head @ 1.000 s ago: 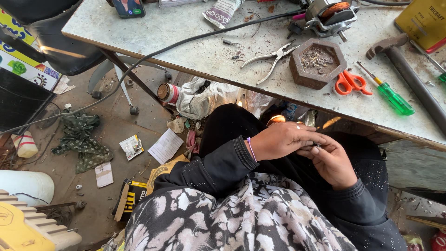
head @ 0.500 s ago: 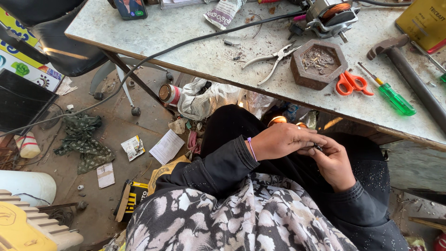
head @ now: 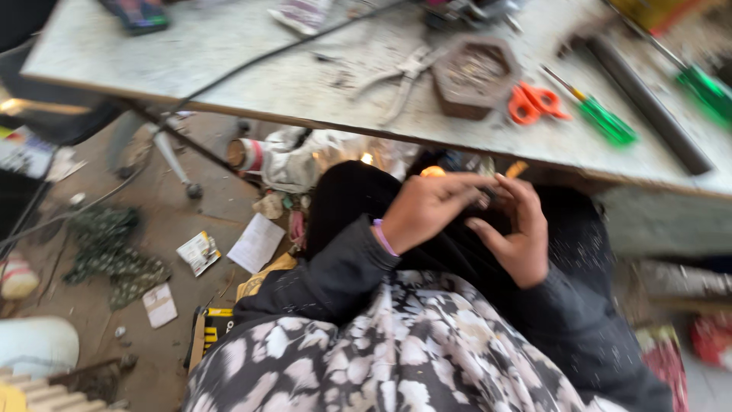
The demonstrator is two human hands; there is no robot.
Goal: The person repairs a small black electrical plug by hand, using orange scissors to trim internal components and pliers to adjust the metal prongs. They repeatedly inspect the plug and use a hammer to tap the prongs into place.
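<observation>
My left hand point(head: 428, 211) and my right hand point(head: 520, 235) meet over my lap, just below the front edge of the grey worktable point(head: 229, 84). The fingertips of both hands pinch together around a small dark piece point(head: 488, 200), which motion blur and my fingers mostly hide. My left wrist wears a thin purple band. Both arms are in black sleeves above a black-and-white patterned cloth point(head: 396, 358).
On the table lie pliers point(head: 404, 75), a brown hexagonal tray point(head: 474, 76), orange-handled scissors point(head: 536, 103), a green screwdriver point(head: 604, 120), a dark metal bar point(head: 648, 107) and a black cable point(head: 252, 65). Paper scraps point(head: 255, 243) and green netting point(head: 107, 252) litter the floor at left.
The view has swung and blurred. My hands have risen a little toward the table edge, and my right hand's fingers are more spread.
</observation>
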